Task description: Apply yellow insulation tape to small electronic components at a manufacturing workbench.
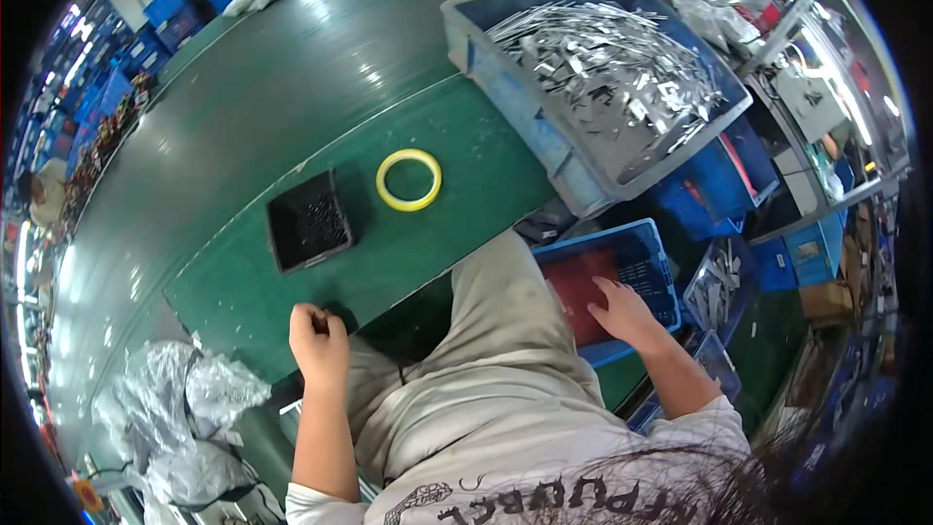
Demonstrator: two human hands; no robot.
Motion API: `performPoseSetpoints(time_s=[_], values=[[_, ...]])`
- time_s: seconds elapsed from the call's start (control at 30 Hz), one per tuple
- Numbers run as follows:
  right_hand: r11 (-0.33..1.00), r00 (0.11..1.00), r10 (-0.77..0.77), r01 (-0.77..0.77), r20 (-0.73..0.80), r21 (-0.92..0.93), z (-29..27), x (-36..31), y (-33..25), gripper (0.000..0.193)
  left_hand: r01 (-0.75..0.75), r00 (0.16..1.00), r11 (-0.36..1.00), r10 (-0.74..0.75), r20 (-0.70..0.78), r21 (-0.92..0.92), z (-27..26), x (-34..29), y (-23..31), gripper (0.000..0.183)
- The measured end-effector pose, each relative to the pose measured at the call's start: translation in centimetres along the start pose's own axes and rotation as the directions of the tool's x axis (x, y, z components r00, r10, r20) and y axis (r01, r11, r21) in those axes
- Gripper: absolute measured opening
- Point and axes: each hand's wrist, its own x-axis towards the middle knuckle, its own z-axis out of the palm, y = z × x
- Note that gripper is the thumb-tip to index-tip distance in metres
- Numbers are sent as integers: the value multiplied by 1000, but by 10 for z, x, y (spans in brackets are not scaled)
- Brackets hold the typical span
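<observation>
Here, in the head view, the left hand [317, 338] was clenched into a fist at the near edge of the green mat [457, 136], just below a small black tray [308, 222] and near the yellow tape ring [409, 179]. The right hand [622, 313] lay open, fingers spread, inside the blue crate [649, 262] beside the person's knee, grasping nothing.

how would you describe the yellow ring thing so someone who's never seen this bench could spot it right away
Start at the green work mat on the dark conveyor table, in front of the big blue bin of shiny metal strips. The yellow tape roll lies flat near the mat's middle, just right of the small black square tray. It is the only round, bright yellow thing there, with green showing through its hole.
</observation>
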Motion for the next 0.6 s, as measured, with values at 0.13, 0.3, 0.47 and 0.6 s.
performPoseSetpoints(time_s=[0.13,0.3,0.47,0.6], values=[[885,972,-97,182,-213,429,-122,37,-69,24,-90,996,995,91,-23,53,8,1,0,16],[989,771,-120,146,-625,-9,-197,142,-43,21,-242,970,960,239,39,143,8,-1,6,18],[916,917,349,-377,-192,-138,-198,226,10,42,-184,982,980,179,62,80,-1,-4,1,20],[954,952,203,-245,-228,-171,-194,239,24,39,-141,989,988,138,61,58,-10,-9,2,21]])
